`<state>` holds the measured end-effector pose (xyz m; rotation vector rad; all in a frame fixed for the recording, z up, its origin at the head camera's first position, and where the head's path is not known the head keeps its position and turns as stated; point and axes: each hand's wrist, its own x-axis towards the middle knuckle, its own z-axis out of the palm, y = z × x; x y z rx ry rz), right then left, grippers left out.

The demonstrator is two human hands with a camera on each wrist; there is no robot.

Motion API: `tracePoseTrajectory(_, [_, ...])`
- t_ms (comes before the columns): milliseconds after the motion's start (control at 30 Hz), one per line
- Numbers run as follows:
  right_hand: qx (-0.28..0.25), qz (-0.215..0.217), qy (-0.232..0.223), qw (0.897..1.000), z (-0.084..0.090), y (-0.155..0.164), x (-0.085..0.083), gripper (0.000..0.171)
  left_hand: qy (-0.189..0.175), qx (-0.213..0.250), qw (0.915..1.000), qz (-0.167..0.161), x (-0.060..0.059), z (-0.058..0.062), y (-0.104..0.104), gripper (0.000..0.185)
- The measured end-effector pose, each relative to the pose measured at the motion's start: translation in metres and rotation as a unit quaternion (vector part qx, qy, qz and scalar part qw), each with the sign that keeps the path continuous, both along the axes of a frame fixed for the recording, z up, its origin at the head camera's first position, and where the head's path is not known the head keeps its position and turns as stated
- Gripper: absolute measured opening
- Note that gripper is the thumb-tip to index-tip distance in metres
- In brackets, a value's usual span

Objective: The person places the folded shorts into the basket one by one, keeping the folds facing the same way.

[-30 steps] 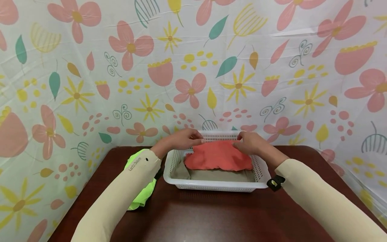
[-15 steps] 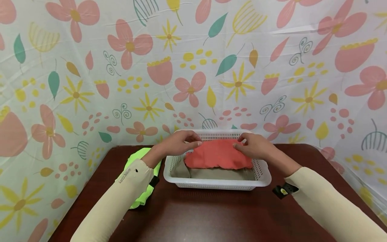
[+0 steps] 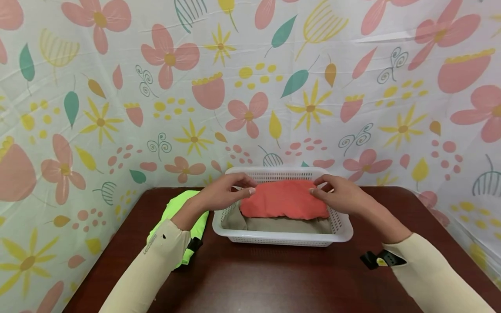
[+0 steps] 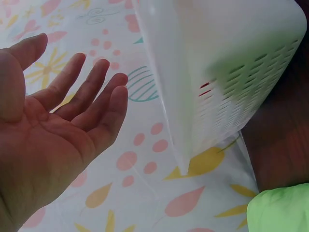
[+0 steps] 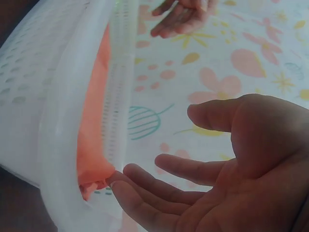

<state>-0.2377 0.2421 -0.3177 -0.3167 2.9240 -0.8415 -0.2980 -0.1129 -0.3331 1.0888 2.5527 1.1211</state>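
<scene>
A folded orange-red cloth lies in a white perforated plastic basket, on top of a grey-beige cloth. My left hand hovers over the basket's left side, near the orange-red cloth's left edge. In the left wrist view that hand has its fingers spread loosely, with nothing in them. My right hand is over the basket's right side, by the other end of the cloth. The right wrist view shows its fingers parted and relaxed; whether a fingertip touches the cloth, I cannot tell.
A neon green cloth lies on the dark wooden table, left of the basket and partly behind my left forearm. A floral-printed sheet hangs right behind the table's back edge.
Both hands have loosened from the orange-red cloth's top edge, and the wrists have moved outward and lower. The cloth stays in the basket.
</scene>
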Motion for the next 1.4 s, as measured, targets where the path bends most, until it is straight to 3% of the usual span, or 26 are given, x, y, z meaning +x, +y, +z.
tracePoseTrajectory(200, [-0.034,0.015,0.020,0.999,-0.003,0.004,0.011,0.059,0.007,0.006,0.9998,0.017,0.014,-0.004,-0.008,0.029])
tracePoseTrajectory(533, [-0.058,0.003,0.039,0.998,-0.011,0.011,0.030,0.057,0.040,0.042,0.9983,0.001,0.034,-0.011,-0.022,0.023])
tracePoseTrajectory(733, [-0.061,0.003,0.055,0.997,-0.015,0.017,0.038,0.052,0.043,0.057,0.9974,0.013,0.047,-0.014,-0.031,0.023])
tracePoseTrajectory(1033, [-0.062,-0.014,0.067,0.996,-0.015,0.026,0.052,0.049,0.052,0.068,0.9959,0.029,0.057,-0.020,-0.042,0.024])
tracePoseTrajectory(1400, [-0.065,-0.043,0.061,0.995,-0.025,0.037,0.060,0.049,0.054,0.065,0.9948,0.057,0.065,-0.019,-0.063,0.024])
